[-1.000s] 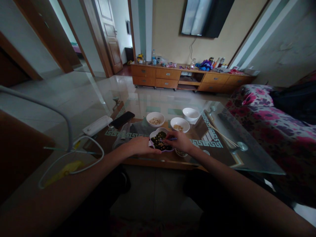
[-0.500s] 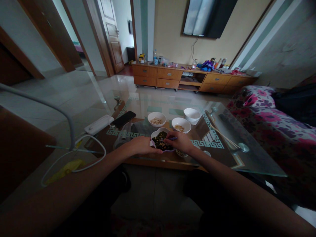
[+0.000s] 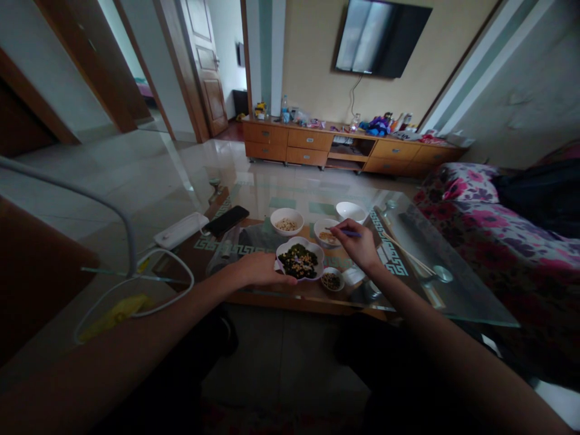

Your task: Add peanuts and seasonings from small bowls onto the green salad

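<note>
My left hand [image 3: 265, 269] grips the left rim of a flower-shaped bowl [image 3: 281, 277] with a pale purple edge. Dark green food topped with light brown bits fills it. In my right hand [image 3: 357, 243] is a thin utensil with a purple handle [image 3: 351, 233]. Its tip reaches over a white bowl [image 3: 318, 227] holding pale yellowish pieces; I cannot make out the tip's shape. Close by are a white bowl of pale bits [image 3: 287, 210], another white bowl [image 3: 351, 209], partly behind my right hand, and a small bowl of dark and light bits [image 3: 339, 286].
A glass table [image 3: 471, 305] bears everything. Left are a black phone [image 3: 226, 220], a white power strip [image 3: 179, 229] and a looped white cable [image 3: 190, 266]. Chopsticks [image 3: 410, 254] lie right. A flowered sofa [image 3: 489, 223] stands farther right, a cluttered cabinet [image 3: 308, 148] behind.
My right hand has moved up and right with the purple-handled utensil, from the flower-shaped bowl to the white bowl behind it. My left hand stays on the flower-shaped bowl.
</note>
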Demonstrator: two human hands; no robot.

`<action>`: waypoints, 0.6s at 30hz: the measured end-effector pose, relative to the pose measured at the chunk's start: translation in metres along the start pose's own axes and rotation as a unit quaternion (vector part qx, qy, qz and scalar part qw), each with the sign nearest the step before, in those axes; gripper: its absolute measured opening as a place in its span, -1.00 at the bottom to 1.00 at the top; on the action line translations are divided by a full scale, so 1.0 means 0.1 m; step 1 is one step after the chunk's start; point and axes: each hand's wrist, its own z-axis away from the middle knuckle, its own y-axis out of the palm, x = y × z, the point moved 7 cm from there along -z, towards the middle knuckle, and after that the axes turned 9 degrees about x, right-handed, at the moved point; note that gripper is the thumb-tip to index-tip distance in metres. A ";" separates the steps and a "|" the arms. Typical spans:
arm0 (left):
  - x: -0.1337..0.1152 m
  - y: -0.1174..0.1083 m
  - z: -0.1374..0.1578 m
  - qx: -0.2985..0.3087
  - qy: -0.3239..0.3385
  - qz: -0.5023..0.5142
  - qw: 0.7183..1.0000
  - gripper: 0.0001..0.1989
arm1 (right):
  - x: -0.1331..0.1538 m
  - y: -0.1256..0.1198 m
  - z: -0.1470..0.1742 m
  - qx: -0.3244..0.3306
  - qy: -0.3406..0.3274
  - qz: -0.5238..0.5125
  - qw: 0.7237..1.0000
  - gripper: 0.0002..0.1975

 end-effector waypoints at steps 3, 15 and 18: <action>0.01 0.00 0.00 -0.001 -0.009 -0.001 1.000 -0.10 | -0.25 -0.17 -0.04 0.001 0.081 0.039 0.996 -0.49; 0.02 0.00 -0.01 -0.001 0.010 -0.010 1.000 -0.16 | 0.13 0.43 0.48 0.210 0.065 -0.103 0.970 -0.61; 0.04 0.01 -0.02 0.000 0.009 -0.008 1.000 -0.17 | 0.06 0.52 0.55 0.245 0.077 -0.109 0.960 -0.64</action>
